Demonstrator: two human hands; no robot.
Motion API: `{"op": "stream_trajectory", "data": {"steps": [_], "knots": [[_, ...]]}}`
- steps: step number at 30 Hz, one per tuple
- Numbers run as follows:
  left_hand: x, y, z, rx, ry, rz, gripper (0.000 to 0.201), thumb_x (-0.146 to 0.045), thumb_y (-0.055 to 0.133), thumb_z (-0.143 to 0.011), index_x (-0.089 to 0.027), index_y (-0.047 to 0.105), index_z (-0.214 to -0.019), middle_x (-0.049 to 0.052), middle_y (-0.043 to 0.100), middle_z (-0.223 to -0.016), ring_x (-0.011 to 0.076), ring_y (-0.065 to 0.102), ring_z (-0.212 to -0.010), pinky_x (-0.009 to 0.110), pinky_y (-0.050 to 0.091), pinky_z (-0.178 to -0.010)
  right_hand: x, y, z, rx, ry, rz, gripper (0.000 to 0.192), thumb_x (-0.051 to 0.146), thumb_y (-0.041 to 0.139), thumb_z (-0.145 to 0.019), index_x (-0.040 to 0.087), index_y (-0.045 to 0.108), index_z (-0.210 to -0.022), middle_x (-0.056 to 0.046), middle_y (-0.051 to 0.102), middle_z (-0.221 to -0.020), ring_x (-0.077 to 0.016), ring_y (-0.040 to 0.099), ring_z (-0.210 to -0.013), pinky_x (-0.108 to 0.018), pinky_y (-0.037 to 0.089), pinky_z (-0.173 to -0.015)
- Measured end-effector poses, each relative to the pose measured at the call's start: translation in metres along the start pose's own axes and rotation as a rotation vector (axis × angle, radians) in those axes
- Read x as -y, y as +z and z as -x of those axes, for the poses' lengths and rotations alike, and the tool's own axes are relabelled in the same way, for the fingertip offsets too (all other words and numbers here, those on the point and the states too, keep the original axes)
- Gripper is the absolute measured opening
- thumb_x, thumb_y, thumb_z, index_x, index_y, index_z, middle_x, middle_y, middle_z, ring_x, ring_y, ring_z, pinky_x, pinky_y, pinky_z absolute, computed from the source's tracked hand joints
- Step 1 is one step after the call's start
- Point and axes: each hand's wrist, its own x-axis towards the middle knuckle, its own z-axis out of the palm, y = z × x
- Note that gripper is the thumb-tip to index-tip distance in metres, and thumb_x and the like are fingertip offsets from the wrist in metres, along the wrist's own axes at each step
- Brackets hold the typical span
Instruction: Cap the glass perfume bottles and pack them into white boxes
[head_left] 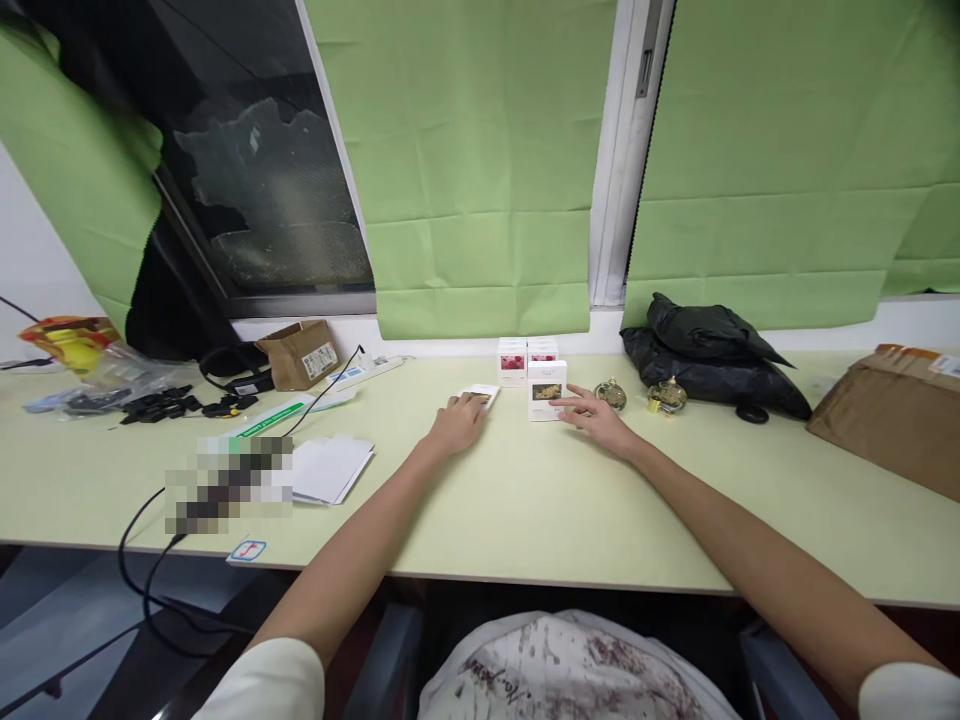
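Observation:
My left hand (pixel 457 422) lies palm down on a small flat white box (pixel 484 394) on the pale green table (pixel 525 500). My right hand (pixel 598 418) rests on the table with fingers spread, its fingertips touching a standing white box with a brown picture (pixel 547 389). Behind that box stand two white boxes with pink pictures (pixel 513 361). Two small round glass bottles with gold caps (pixel 611 393) (pixel 667 396) sit just right of my right hand.
A black plastic bag (pixel 705 355) lies at the back right, a brown parcel (pixel 892 415) at far right. At left are white papers (pixel 330 468), a small cardboard box (pixel 300 353), black cables and clips (pixel 161 405), and a power strip (pixel 367 371).

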Motion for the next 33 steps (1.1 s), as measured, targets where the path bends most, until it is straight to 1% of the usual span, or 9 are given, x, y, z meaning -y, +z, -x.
{"op": "stream_trajectory", "data": {"steps": [3,7,10,15,19,24,27,29,33], "knots": [[-0.009,0.001,0.002,0.01,0.14,0.124,0.049,-0.047,0.031,-0.107,-0.032,0.059,-0.144,0.011,0.058,-0.144,0.0344,0.05,-0.13,0.051,0.04,-0.109,-0.001,0.001,-0.003,0.041,0.01,-0.002,0.043,0.059,0.073,-0.088,0.034,0.079,-0.123,-0.011,0.056,-0.149,-0.0315,0.046,-0.145,-0.048,0.046,-0.111],[-0.01,0.003,0.001,-0.025,0.192,0.197,0.047,-0.048,0.031,-0.108,-0.032,0.062,-0.14,0.008,0.061,-0.139,0.0312,0.052,-0.126,0.046,0.038,-0.11,-0.001,0.005,-0.006,0.039,-0.028,0.011,0.04,0.058,0.072,-0.09,0.032,0.08,-0.119,-0.011,0.058,-0.145,-0.0306,0.047,-0.144,-0.048,0.046,-0.112],[-0.008,0.004,0.0,-0.062,0.143,0.19,0.049,-0.051,0.041,-0.105,-0.029,0.056,-0.146,0.011,0.057,-0.145,0.0333,0.049,-0.132,0.047,0.036,-0.111,-0.002,0.007,-0.005,-0.01,-0.05,0.035,0.036,0.055,0.071,-0.091,0.029,0.081,-0.114,-0.011,0.054,-0.147,-0.0271,0.059,-0.128,-0.045,0.05,-0.108],[-0.01,0.003,0.0,-0.037,-0.059,0.11,0.078,-0.071,0.05,-0.095,-0.021,0.047,-0.154,0.02,0.055,-0.15,0.0424,0.042,-0.14,0.054,0.032,-0.112,-0.01,0.005,-0.005,-0.101,-0.031,0.134,0.03,0.044,0.067,-0.094,0.024,0.081,-0.112,-0.013,0.051,-0.147,-0.0172,0.067,-0.088,-0.044,0.055,-0.099],[-0.012,0.001,0.0,-0.004,-0.13,0.062,0.083,-0.077,0.048,-0.092,-0.02,0.05,-0.152,0.02,0.065,-0.138,0.042,0.047,-0.136,0.052,0.036,-0.108,-0.016,0.001,-0.007,-0.122,-0.023,0.21,0.027,0.036,0.062,-0.096,0.023,0.081,-0.112,-0.013,0.05,-0.148,-0.0195,0.069,-0.093,-0.043,0.054,-0.1],[-0.013,0.0,-0.002,-0.014,-0.146,0.07,0.07,-0.072,0.04,-0.098,-0.02,0.064,-0.139,0.016,0.07,-0.132,0.0373,0.052,-0.131,0.043,0.044,-0.101,-0.014,0.0,-0.003,-0.093,-0.016,0.277,0.027,0.033,0.06,-0.098,0.025,0.082,-0.111,-0.013,0.049,-0.152,-0.023,0.069,-0.104,-0.044,0.051,-0.103],[-0.015,0.0,-0.001,-0.03,-0.138,0.103,0.062,-0.063,0.039,-0.102,-0.018,0.067,-0.134,0.015,0.07,-0.131,0.0343,0.056,-0.128,0.039,0.045,-0.1,-0.008,-0.003,0.002,-0.109,0.004,0.343,0.026,0.033,0.059,-0.099,0.023,0.082,-0.107,-0.015,0.048,-0.152,-0.0218,0.069,-0.098,-0.044,0.051,-0.102],[-0.016,-0.001,-0.001,-0.048,-0.123,0.118,0.055,-0.056,0.039,-0.104,-0.018,0.068,-0.131,0.015,0.072,-0.128,0.0317,0.061,-0.121,0.037,0.045,-0.098,-0.002,-0.005,0.006,-0.125,0.01,0.398,0.024,0.032,0.059,-0.098,0.021,0.08,-0.099,-0.015,0.055,-0.143,-0.0206,0.068,-0.091,-0.044,0.051,-0.098],[-0.02,-0.002,0.0,-0.074,-0.094,0.152,0.048,-0.048,0.038,-0.106,-0.02,0.07,-0.126,0.013,0.076,-0.12,0.0287,0.068,-0.107,0.035,0.047,-0.088,0.012,-0.002,0.011,-0.098,-0.015,0.475,0.023,0.033,0.058,-0.098,0.02,0.072,-0.086,-0.01,0.066,-0.106,-0.0222,0.064,-0.087,-0.04,0.051,-0.089]]}}
